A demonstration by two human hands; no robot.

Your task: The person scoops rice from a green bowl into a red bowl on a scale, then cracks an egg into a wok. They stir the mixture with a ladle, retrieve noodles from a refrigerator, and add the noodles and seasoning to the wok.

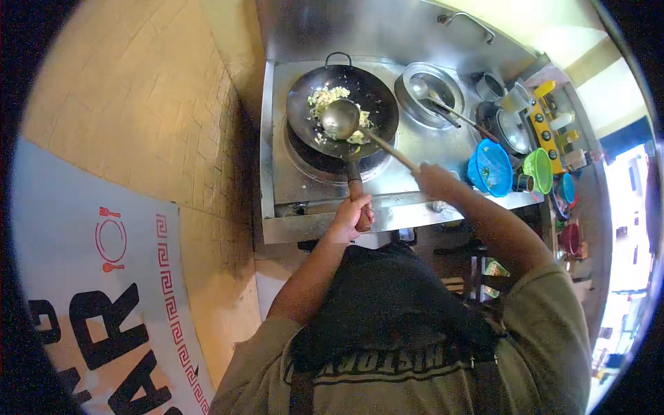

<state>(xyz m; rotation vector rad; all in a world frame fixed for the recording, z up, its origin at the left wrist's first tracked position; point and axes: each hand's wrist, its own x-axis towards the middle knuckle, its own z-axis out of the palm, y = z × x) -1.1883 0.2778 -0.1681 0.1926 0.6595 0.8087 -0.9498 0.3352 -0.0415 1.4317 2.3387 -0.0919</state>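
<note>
A dark wok (377, 97) rests on the burner at the left of the steel stove, with pale chopped food (328, 97) in its middle. My left hand (353, 218) is closed around the wok's wooden handle (355, 188). My right hand (439, 183) grips the end of a long-handled ladle (339, 119). The ladle's round bowl is inside the wok, over the food, and hides part of it. The ladle's shaft crosses the wok's right rim.
Right of the wok sit a metal basin (453, 86) with utensils, a lidded pot (513, 131), a blue bowl (490, 168) and a green basket (538, 171). A faucet (470, 21) is above. A wall (152, 104) stands left, with a banner (138, 277).
</note>
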